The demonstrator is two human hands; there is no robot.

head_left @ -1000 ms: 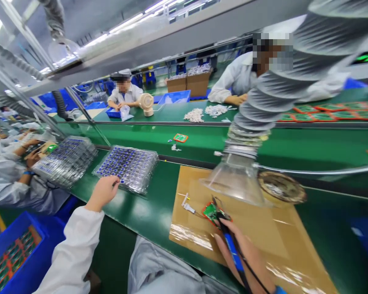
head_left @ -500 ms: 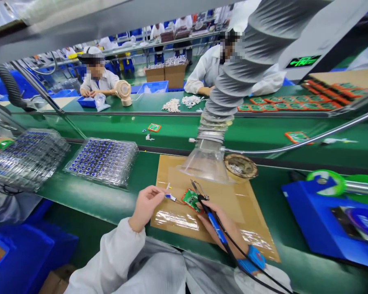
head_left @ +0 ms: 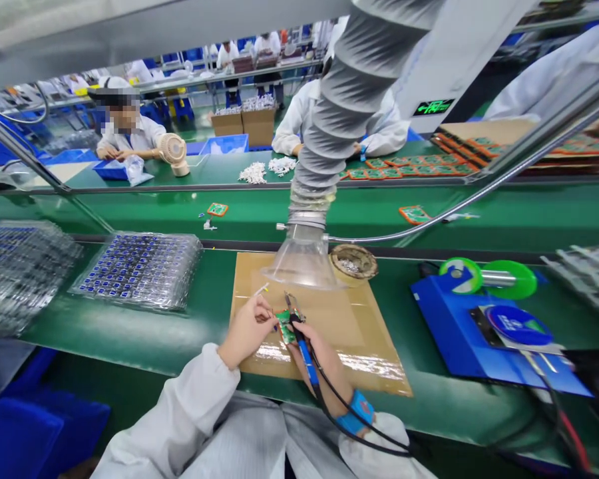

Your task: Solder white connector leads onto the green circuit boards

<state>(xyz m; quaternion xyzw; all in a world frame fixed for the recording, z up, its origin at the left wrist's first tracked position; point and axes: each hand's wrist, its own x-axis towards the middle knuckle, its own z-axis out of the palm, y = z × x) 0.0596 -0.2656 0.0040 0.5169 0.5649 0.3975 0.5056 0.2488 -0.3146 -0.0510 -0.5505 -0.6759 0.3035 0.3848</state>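
My left hand has its fingers pinched at the left edge of a green circuit board. Between those fingers is a small wired part, mostly hidden, with a white and yellow end poking out above them. My right hand holds a soldering iron with a blue and black handle, its tip pointing up and away over the board. The same hand also supports the board from its right side. Both hands are above a brown mat.
A clear fume hood hangs just beyond my hands, beside a round dish. Clear trays stand at left. A blue stand with green reels is at right. Across the green belt, people sit working.
My left hand has moved right to the board, and the small blue and white part it held is now mostly covered by the fingers. The camera view has turned to the right.
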